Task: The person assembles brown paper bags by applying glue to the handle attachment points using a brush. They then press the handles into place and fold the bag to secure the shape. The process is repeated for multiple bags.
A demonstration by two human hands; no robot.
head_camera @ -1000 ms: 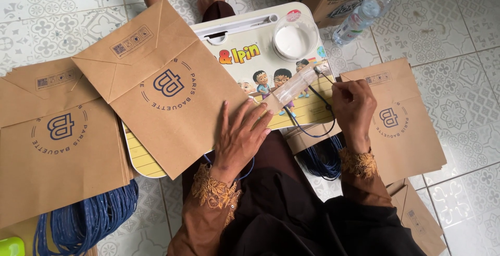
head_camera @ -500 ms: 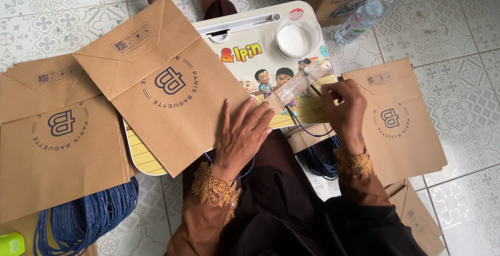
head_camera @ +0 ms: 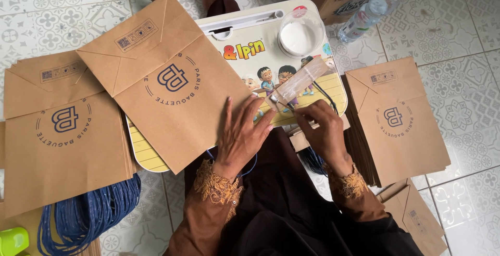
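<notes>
Head view: left hand (head_camera: 240,136) flat, fingers spread, pinning the brown paper bag (head_camera: 172,87) on the lap tray (head_camera: 245,53). Right hand (head_camera: 323,131) pinched shut on a thin paper strip (head_camera: 302,79) with a dark cord (head_camera: 324,93). Bag looks light and creasable; best pressed flat or held by an edge. White cup (head_camera: 301,36) holds white paste, probably glue. Clear bottle (head_camera: 372,7): contents unclear.
</notes>
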